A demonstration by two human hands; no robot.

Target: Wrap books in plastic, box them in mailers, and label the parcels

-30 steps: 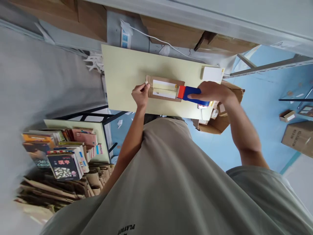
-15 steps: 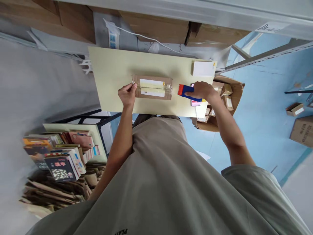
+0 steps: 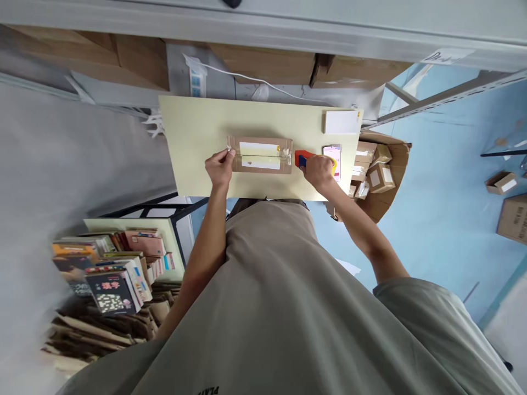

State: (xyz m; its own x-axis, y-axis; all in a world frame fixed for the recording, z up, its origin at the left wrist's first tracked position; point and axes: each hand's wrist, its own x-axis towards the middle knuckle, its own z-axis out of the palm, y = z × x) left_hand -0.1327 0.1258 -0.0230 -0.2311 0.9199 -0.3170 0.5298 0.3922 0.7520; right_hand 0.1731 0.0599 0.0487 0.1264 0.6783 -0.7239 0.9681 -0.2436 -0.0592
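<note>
A flat brown cardboard box [image 3: 263, 169] lies on the pale yellow tabletop [image 3: 197, 142], with white labels and shiny clear tape along its middle and ends. My left hand [image 3: 220, 167] is closed, thumb and fingers pinching the box's left end. Just off the right end, my right hand [image 3: 320, 171] is wrapped around a red and blue tape dispenser [image 3: 302, 158]. Part of a yellow ring on the dispenser shows past the knuckles. Behind that hand lies a phone [image 3: 332, 151] with its screen lit.
A white stack of labels [image 3: 341, 122] sits at the table's far right corner. Beyond the right edge stands a large open carton [image 3: 397, 170] holding small boxes. Books [image 3: 111, 291] and folded cardboard [image 3: 102, 329] are at lower left. A metal shelf [image 3: 263, 41] crosses above.
My right hand has turned the tape dispenser and brought it left and slightly lower, uncovering more of the phone. My left hand keeps its pinch on the box. The whole view has shifted slightly.
</note>
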